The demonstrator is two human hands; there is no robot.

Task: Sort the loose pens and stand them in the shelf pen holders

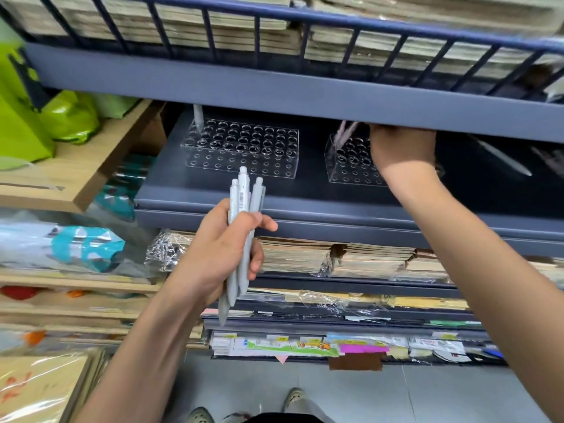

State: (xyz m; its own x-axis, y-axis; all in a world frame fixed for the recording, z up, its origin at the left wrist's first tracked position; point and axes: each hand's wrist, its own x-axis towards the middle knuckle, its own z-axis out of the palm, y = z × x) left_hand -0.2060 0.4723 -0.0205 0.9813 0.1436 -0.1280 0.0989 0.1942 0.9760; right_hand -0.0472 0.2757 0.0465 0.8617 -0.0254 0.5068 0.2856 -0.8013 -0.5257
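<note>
My left hand [222, 251] grips a bunch of three grey pens [244, 209], upright, below the dark shelf's front edge. On that shelf stands a clear acrylic pen holder [241, 148] with many holes and one grey pen [198, 117] standing in its far left corner. A second clear holder [345, 163] is to the right, with pinkish pens [343, 134] standing in it. My right hand [403, 148] reaches over this second holder, under the upper shelf edge; its fingers are hidden, so what it holds does not show.
A loose grey pen [503, 157] lies on the dark shelf [171, 184] at the right. Wrapped notebook stacks fill the shelves above and below. A wooden rack [76, 178] with green bags stands to the left. Grey floor and my shoes are below.
</note>
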